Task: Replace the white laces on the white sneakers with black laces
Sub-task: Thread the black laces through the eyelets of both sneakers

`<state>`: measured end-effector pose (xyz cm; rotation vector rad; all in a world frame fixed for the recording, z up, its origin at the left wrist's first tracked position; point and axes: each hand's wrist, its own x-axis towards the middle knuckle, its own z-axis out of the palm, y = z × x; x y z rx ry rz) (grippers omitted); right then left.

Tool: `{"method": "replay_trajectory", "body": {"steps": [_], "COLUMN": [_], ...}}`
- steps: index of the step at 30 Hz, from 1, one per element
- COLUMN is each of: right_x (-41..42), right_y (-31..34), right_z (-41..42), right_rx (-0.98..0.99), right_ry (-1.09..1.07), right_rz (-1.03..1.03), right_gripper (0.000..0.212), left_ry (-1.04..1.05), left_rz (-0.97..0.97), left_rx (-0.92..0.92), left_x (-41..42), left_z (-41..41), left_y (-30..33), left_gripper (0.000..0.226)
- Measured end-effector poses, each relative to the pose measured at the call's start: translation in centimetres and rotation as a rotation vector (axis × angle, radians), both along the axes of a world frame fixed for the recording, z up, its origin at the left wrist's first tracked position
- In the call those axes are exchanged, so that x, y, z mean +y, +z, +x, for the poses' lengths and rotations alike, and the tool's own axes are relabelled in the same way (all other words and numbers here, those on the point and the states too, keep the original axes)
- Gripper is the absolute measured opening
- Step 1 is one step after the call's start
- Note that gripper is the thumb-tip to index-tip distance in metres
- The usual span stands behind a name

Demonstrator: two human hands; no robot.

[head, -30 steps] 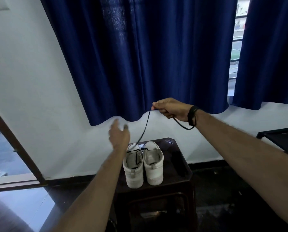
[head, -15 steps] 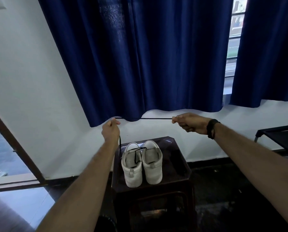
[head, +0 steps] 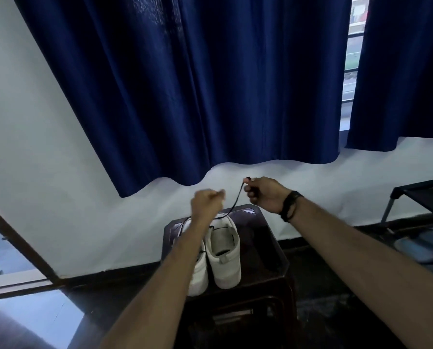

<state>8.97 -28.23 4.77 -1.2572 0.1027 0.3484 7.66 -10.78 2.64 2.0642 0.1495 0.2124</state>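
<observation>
- Head view: the hands have drawn close together since half a second ago.
- Right hand [head: 265, 195] pinches the black lace [head: 236, 201], now slanting down to the white sneakers [head: 223, 250].
- Left hand [head: 206, 204] is curled; blurred, its hold unclear.

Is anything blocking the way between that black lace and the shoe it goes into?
Only the person's own left forearm, which lies across the left sneaker. The black lace, pinched by the right hand, already runs down toward that shoe; nothing else intervenes.

Glossy dark plastic stool [head: 268, 250] is reflecting light; matt white sneakers [head: 223, 250] are showing smooth uppers; blue cloth curtain [head: 197, 84] is hanging in soft folds.
</observation>
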Motion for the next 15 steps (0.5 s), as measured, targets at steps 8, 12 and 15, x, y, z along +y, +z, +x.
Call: {"method": "replay_trajectory", "body": {"steps": [8, 12, 15], "right_x": [4.8, 4.9, 4.9], "right_y": [-2.2, -3.8, -4.8], "right_z": [1.1, 1.2, 1.6], "right_rx": [-0.014, -0.048, -0.068], "right_ry": [-0.133, -0.141, -0.109], "right_rz": [0.079, 0.131, 0.181], "right_gripper": [0.017, 0.015, 0.014], "left_ry": [-0.246, -0.161, -0.187], "left_rz": [-0.554, -0.599, -0.590], "left_rx": [0.326, 0.273, 0.314], "left_x": [-1.4, -0.4, 0.0], "left_z": [-0.7, -0.2, -0.3], "left_y": [-3.1, -4.1, -4.5], "left_gripper": [0.034, 0.025, 0.029]}}
